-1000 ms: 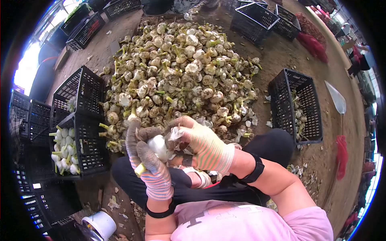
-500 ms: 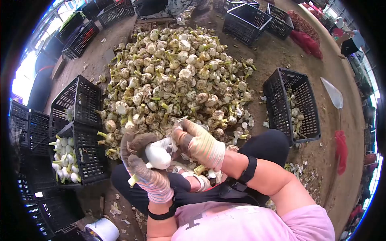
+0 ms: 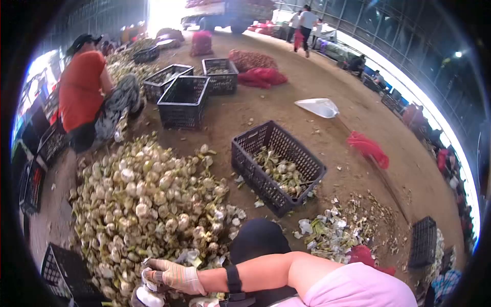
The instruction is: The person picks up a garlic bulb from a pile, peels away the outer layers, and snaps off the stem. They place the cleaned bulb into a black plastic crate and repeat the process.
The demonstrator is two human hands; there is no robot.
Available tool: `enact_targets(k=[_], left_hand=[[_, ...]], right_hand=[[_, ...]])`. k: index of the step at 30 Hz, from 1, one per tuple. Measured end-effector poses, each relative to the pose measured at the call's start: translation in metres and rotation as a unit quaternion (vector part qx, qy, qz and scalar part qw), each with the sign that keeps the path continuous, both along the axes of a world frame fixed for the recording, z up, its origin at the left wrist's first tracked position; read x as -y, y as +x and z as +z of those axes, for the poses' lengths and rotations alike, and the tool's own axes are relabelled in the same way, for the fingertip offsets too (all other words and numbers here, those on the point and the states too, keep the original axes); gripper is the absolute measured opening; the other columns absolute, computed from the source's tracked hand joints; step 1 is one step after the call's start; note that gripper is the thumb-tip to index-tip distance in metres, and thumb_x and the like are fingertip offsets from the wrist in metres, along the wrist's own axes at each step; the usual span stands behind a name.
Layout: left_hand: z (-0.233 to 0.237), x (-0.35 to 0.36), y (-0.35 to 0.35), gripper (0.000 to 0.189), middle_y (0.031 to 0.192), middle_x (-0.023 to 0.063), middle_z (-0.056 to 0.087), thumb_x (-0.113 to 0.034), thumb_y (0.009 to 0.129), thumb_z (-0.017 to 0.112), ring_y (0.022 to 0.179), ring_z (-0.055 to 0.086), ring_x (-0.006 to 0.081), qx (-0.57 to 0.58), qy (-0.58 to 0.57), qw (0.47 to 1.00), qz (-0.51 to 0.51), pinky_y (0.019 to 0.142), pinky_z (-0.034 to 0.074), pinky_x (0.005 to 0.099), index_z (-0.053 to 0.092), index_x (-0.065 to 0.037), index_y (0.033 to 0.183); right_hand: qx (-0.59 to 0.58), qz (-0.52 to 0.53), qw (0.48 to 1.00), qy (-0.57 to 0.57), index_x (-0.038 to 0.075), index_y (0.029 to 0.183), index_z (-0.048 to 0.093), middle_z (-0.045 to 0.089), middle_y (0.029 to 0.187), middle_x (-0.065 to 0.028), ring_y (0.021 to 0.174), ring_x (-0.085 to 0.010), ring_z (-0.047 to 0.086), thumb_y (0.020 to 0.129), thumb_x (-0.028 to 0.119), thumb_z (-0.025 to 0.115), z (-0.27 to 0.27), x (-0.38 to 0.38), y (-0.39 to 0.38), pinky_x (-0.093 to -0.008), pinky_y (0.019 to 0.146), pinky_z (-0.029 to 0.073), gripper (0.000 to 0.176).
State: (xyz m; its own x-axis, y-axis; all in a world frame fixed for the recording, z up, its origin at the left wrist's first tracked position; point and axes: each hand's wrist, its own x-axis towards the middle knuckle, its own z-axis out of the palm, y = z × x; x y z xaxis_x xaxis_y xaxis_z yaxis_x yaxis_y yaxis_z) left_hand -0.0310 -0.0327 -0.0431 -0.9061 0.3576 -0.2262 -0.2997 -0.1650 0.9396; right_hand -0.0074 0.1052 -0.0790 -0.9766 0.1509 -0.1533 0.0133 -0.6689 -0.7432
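Note:
A peeled white garlic bulb (image 3: 150, 298) shows at the bottom edge of the view. Dark glove fingers of my left hand (image 3: 136, 297) curl around it; the rest of that hand is cut off. Just above the bulb is my right hand (image 3: 173, 275) in a striped, soiled glove, its fingers pinched together against whitish skin. What lies between those fingers is too small to make out. Beyond both hands spreads a large heap of unpeeled garlic bulbs (image 3: 148, 204) with trimmed stems.
A black crate (image 3: 279, 171) right of the heap holds garlic scraps. Another black crate (image 3: 69, 273) stands at lower left. Peelings (image 3: 337, 230) litter the floor at right, near a white scoop (image 3: 319, 107). A person in a red shirt (image 3: 84, 87) crouches beyond the heap.
My view has swung up and to the right, so the heap and hands now sit lower left. The left hand and bulb have mostly dropped out of frame.

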Motion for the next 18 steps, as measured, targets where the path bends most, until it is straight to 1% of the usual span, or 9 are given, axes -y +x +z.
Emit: enact_targets(k=[1, 3, 5, 7, 9, 12, 15, 16, 18], left_hand=[[0.002, -0.001, 0.004, 0.048, 0.117, 0.0141, 0.055, -0.038, 0.094, 0.04, 0.102, 0.056, 0.0246, -0.038, -0.039, 0.998, 0.01, 0.086, 0.046, 0.0357, 0.049, -0.001, 0.121], [0.008, -0.004, 0.004, 0.045, 0.117, 0.0145, 0.055, -0.035, 0.094, 0.041, 0.103, 0.055, 0.0252, -0.095, -0.039, 0.995, 0.005, 0.087, 0.046, 0.0357, 0.049, 0.0, 0.121], [0.013, -0.007, 0.01, 0.044, 0.117, 0.0149, 0.055, -0.032, 0.094, 0.043, 0.103, 0.055, 0.0259, -0.145, -0.041, 0.989, 0.006, 0.088, 0.046, 0.0357, 0.048, 0.001, 0.121], [0.017, -0.012, 0.016, 0.043, 0.117, 0.0166, 0.054, -0.03, 0.093, 0.047, 0.103, 0.055, 0.0279, -0.227, -0.065, 0.972, 0.017, 0.088, 0.046, 0.0363, 0.049, 0.004, 0.119], [0.008, -0.007, 0.017, 0.043, 0.112, 0.019, 0.056, -0.029, 0.092, 0.052, 0.1, 0.055, 0.0283, -0.33, -0.06, 0.941, -0.044, 0.086, 0.047, 0.0363, 0.053, 0.008, 0.114], [0.013, -0.005, 0.024, 0.042, 0.108, 0.0191, 0.059, -0.028, 0.091, 0.054, 0.096, 0.057, 0.0273, -0.389, -0.099, 0.914, -0.055, 0.083, 0.048, 0.0362, 0.055, 0.008, 0.111], [0.009, -0.002, 0.016, 0.041, 0.108, 0.0194, 0.059, -0.027, 0.091, 0.055, 0.094, 0.058, 0.0272, -0.386, -0.151, 0.909, -0.034, 0.082, 0.049, 0.0356, 0.055, 0.009, 0.111], [0.01, -0.002, 0.016, 0.039, 0.107, 0.0194, 0.059, -0.025, 0.09, 0.055, 0.093, 0.058, 0.0277, -0.337, -0.123, 0.933, -0.019, 0.08, 0.05, 0.0351, 0.055, 0.009, 0.11], [0.012, 0.002, 0.017, 0.037, 0.107, 0.0196, 0.059, -0.022, 0.09, 0.055, 0.094, 0.058, 0.0292, -0.322, -0.099, 0.941, 0.003, 0.079, 0.05, 0.035, 0.054, 0.01, 0.109]], right_hand=[[0.028, 0.022, 0.997, -0.068, 0.005, 0.114, 0.047, 0.053, 0.095, -0.0004, 0.088, -0.009, 0.047, 0.086, 0.027, 0.059, 0.011, -0.002, 0.002, -0.0234, 0.078, 0.041, 0.037], [-0.023, 0.01, 0.996, 0.086, 0.006, 0.113, 0.046, 0.053, 0.095, -0.0012, 0.087, -0.0101, 0.048, 0.086, 0.029, 0.058, 0.02, -0.006, 0.005, -0.0246, 0.078, 0.042, 0.038], [-0.039, 0.003, 0.996, 0.08, 0.005, 0.107, 0.052, 0.058, 0.09, -0.0043, 0.082, -0.0129, 0.05, 0.087, 0.019, 0.052, 0.03, 0.003, 0.009, -0.0291, 0.076, 0.043, 0.024], [0.028, 0.015, 0.972, 0.233, 0.005, 0.104, 0.053, 0.057, 0.083, -0.0047, 0.074, -0.0137, 0.049, 0.086, 0.012, 0.05, 0.044, -0.007, 0.017, -0.029, 0.069, 0.043, 0.02], [0.035, -0.03, 0.948, 0.315, 0.003, 0.108, 0.049, 0.054, 0.08, -0.0033, 0.074, -0.0108, 0.048, 0.089, 0.02, 0.049, -0.005, -0.001, -0.007, -0.0266, 0.063, 0.042, 0.025], [0.093, -0.043, 0.982, 0.157, 0.003, 0.101, 0.049, 0.052, 0.082, -0.0052, 0.079, -0.0122, 0.046, 0.093, 0.033, 0.044, -0.014, 0.001, -0.01, -0.0283, 0.07, 0.041, 0.031], [0.084, 0.065, 0.984, 0.141, 0.002, 0.102, 0.049, 0.054, 0.085, -0.0076, 0.082, -0.0164, 0.048, 0.093, 0.033, 0.043, -0.013, 0.003, -0.007, -0.0312, 0.075, 0.042, 0.033], [0.011, 0.038, 0.958, 0.284, 0.001, 0.1, 0.049, 0.055, 0.085, -0.0089, 0.082, -0.0189, 0.05, 0.093, 0.03, 0.044, -0.011, 0.005, -0.009, -0.0335, 0.076, 0.042, 0.03], [0.033, 0.049, 0.938, 0.343, 0.001, 0.099, 0.05, 0.056, 0.087, -0.0093, 0.083, -0.0191, 0.051, 0.092, 0.027, 0.043, -0.014, 0.006, -0.004, -0.0331, 0.076, 0.043, 0.028]])
